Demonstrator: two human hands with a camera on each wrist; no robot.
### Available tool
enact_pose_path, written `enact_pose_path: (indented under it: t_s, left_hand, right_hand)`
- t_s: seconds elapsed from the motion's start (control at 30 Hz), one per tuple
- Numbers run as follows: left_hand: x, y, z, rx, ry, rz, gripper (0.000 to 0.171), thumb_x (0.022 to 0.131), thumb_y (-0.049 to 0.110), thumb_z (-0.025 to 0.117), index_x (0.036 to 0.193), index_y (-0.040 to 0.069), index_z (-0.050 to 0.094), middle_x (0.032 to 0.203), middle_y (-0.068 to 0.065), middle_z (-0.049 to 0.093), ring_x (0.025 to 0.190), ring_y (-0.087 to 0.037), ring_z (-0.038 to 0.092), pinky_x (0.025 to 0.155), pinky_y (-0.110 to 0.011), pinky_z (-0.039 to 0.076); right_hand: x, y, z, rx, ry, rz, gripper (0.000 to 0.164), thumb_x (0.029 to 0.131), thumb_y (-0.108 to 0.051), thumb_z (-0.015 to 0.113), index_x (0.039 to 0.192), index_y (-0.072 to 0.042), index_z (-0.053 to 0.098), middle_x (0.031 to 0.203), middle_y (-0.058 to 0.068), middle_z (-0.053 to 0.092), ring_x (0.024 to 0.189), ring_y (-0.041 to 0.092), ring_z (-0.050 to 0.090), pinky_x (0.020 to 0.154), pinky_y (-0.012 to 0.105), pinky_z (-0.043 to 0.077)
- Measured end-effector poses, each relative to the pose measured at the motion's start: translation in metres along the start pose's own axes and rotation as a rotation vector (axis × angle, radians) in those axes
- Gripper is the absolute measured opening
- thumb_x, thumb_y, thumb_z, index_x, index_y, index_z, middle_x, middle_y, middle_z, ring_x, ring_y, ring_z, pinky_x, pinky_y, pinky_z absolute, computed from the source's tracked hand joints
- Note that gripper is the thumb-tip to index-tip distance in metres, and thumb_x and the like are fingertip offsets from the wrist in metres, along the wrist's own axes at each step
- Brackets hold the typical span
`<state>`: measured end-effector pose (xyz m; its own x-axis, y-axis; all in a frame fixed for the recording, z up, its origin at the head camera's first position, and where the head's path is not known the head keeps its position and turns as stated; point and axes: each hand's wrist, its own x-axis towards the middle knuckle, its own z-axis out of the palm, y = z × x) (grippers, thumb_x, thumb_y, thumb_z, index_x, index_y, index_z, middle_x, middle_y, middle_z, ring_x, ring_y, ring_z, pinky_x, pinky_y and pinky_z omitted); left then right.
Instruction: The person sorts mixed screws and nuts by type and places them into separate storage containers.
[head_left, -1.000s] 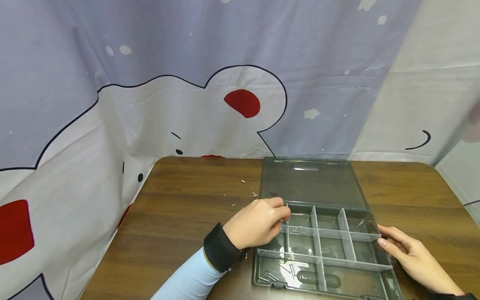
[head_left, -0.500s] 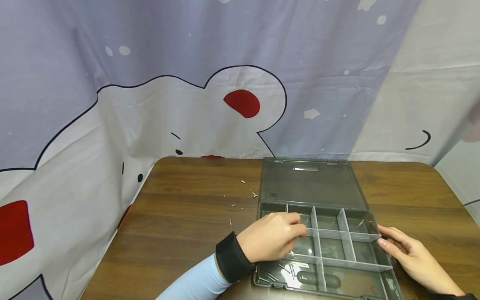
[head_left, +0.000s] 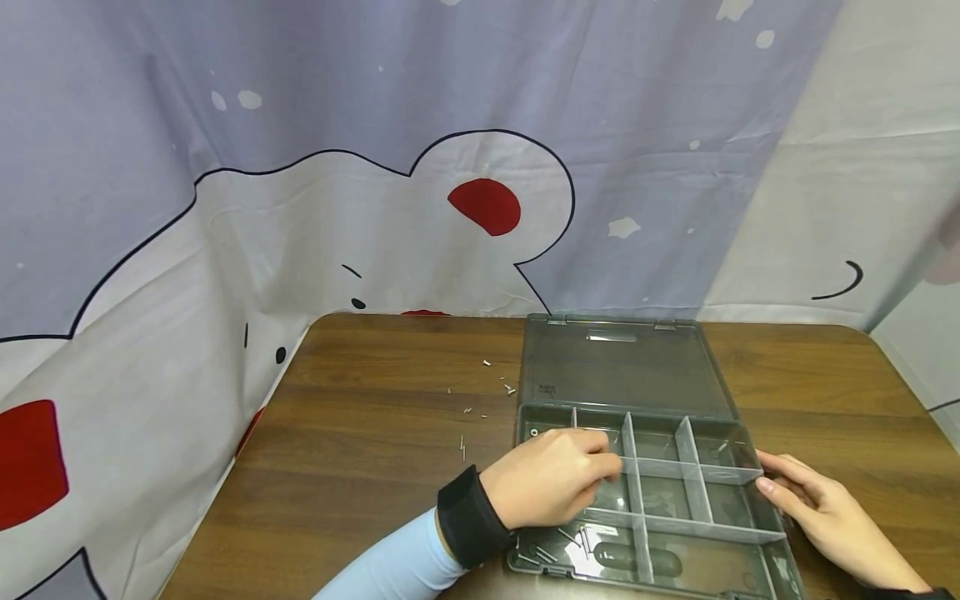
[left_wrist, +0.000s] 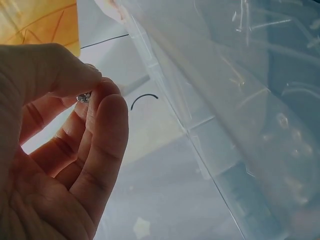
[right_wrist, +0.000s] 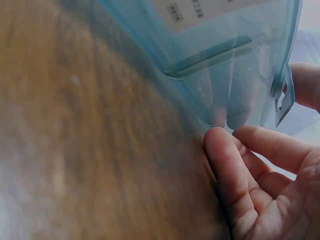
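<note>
My left hand (head_left: pixel 551 475) hovers low over the left part of a grey see-through compartment box (head_left: pixel 716 527), over its middle row. Between thumb and fingertips it pinches a small shiny metal screw (left_wrist: pixel 83 97), of which only the end shows. My right hand (head_left: pixel 828 517) rests with its fingertips against the box's outer right wall; in the right wrist view the fingertips (right_wrist: pixel 220 140) touch the lower edge, close to the table. Several screws (head_left: pixel 546 555) lie in the front left compartment. A small ring-shaped piece (head_left: pixel 534 432) sits in the back left one.
The box lid (head_left: pixel 622 367) lies folded back, flat on the wooden table (head_left: pixel 360 467). Several tiny screws (head_left: pixel 509 389) are scattered left of the box, with two thin pins (head_left: pixel 462 448) nearer the left wrist. A patterned curtain (head_left: pixel 360 100) hangs behind the table.
My left hand has moved right and nearer to me, from the back left compartments to over the middle row, slowing in the last half second. My right hand and the box have stayed put.
</note>
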<state>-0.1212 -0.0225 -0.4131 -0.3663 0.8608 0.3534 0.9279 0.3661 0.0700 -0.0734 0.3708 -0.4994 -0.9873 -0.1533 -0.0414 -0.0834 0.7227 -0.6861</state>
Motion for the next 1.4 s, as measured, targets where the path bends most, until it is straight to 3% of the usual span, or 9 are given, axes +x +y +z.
enact_pose_path:
  t_s: [0.07, 0.13, 0.27, 0.37, 0.4, 0.77, 1.0, 1.2, 1.4]
  left_hand:
    - [0.0, 0.001, -0.001, 0.019, -0.034, -0.012, 0.022, 0.09, 0.02, 0.073, 0.112, 0.02, 0.072, 0.1, 0.007, 0.063, 0.085, -0.002, 0.058, 0.081, -0.017, 0.052]
    - [-0.002, 0.003, -0.001, 0.037, -0.09, -0.048, 0.052, 0.09, 0.044, 0.076, 0.135, 0.02, 0.064, 0.13, -0.002, 0.063, 0.115, -0.013, 0.064, 0.101, -0.025, 0.052]
    - [-0.007, 0.005, -0.002, 0.059, -0.207, -0.154, 0.12, 0.075, 0.088, 0.063, 0.166, 0.025, 0.019, 0.175, -0.012, 0.01, 0.16, -0.038, 0.019, 0.126, -0.051, 0.028]
    - [-0.01, 0.004, -0.004, 0.051, -0.224, -0.198, 0.128, 0.071, 0.093, 0.06, 0.168, 0.028, 0.009, 0.176, -0.008, -0.001, 0.161, -0.038, 0.008, 0.127, -0.057, 0.023]
    - [-0.011, 0.003, -0.005, 0.052, -0.223, -0.202, 0.128, 0.07, 0.093, 0.06, 0.168, 0.028, 0.009, 0.176, -0.008, -0.001, 0.161, -0.038, 0.009, 0.127, -0.057, 0.022]
    - [-0.019, -0.031, -0.026, 0.013, -0.182, -0.289, 0.111, 0.079, 0.083, 0.064, 0.165, 0.025, 0.026, 0.174, -0.01, 0.015, 0.16, -0.035, 0.019, 0.126, -0.055, 0.025]
    - [-0.029, -0.062, -0.037, -0.021, -0.143, -0.373, 0.08, 0.088, 0.044, 0.069, 0.159, 0.019, 0.041, 0.168, -0.01, 0.033, 0.155, -0.033, 0.034, 0.124, -0.054, 0.032]
    - [-0.038, -0.091, -0.029, 0.021, -0.059, -0.433, 0.047, 0.088, 0.011, 0.068, 0.136, 0.009, 0.065, 0.139, -0.008, 0.062, 0.124, -0.024, 0.063, 0.105, -0.039, 0.052]
    - [-0.047, -0.111, -0.011, 0.011, -0.12, -0.514, 0.034, 0.091, 0.004, 0.067, 0.125, 0.006, 0.071, 0.12, -0.005, 0.069, 0.111, -0.023, 0.069, 0.098, -0.035, 0.056]
  right_hand:
    - [0.0, 0.0, 0.0, 0.003, -0.001, 0.001, 0.047, 0.108, -0.023, 0.056, 0.15, -0.001, 0.051, 0.122, -0.05, 0.035, 0.101, -0.02, 0.053, 0.071, 0.018, 0.053]
    - [0.0, 0.0, 0.001, 0.003, -0.002, 0.0, 0.047, 0.108, -0.022, 0.055, 0.15, -0.001, 0.05, 0.123, -0.046, 0.04, 0.1, -0.019, 0.054, 0.071, 0.019, 0.054]
    - [0.001, -0.001, 0.001, -0.006, -0.014, 0.018, 0.048, 0.108, -0.023, 0.054, 0.15, 0.0, 0.049, 0.139, -0.006, 0.058, 0.1, -0.02, 0.053, 0.071, 0.019, 0.054]
    - [0.002, -0.001, 0.002, -0.02, -0.022, 0.03, 0.049, 0.108, -0.025, 0.054, 0.15, 0.0, 0.049, 0.144, 0.027, 0.053, 0.1, -0.022, 0.05, 0.071, 0.018, 0.054]
    - [0.002, -0.001, 0.002, -0.023, -0.023, 0.03, 0.049, 0.108, -0.025, 0.054, 0.15, 0.0, 0.049, 0.143, 0.028, 0.053, 0.101, -0.022, 0.05, 0.072, 0.018, 0.053]
    - [0.002, -0.004, -0.005, -0.012, -0.078, 0.034, 0.053, 0.109, -0.025, 0.053, 0.15, 0.007, 0.044, 0.141, 0.035, 0.054, 0.098, -0.019, 0.055, 0.073, 0.016, 0.054]
    - [0.003, -0.007, -0.014, -0.022, -0.125, 0.034, 0.053, 0.109, -0.025, 0.054, 0.149, 0.007, 0.045, 0.134, 0.032, 0.062, 0.096, -0.016, 0.059, 0.073, 0.017, 0.055]
    - [0.0, -0.009, -0.016, -0.028, -0.132, 0.017, 0.051, 0.107, -0.021, 0.057, 0.148, 0.007, 0.046, 0.13, 0.028, 0.067, 0.097, -0.015, 0.061, 0.073, 0.015, 0.052]
    - [0.0, -0.009, -0.014, -0.023, -0.123, 0.008, 0.051, 0.107, -0.02, 0.057, 0.148, 0.008, 0.047, 0.133, 0.032, 0.063, 0.097, -0.015, 0.06, 0.073, 0.015, 0.053]
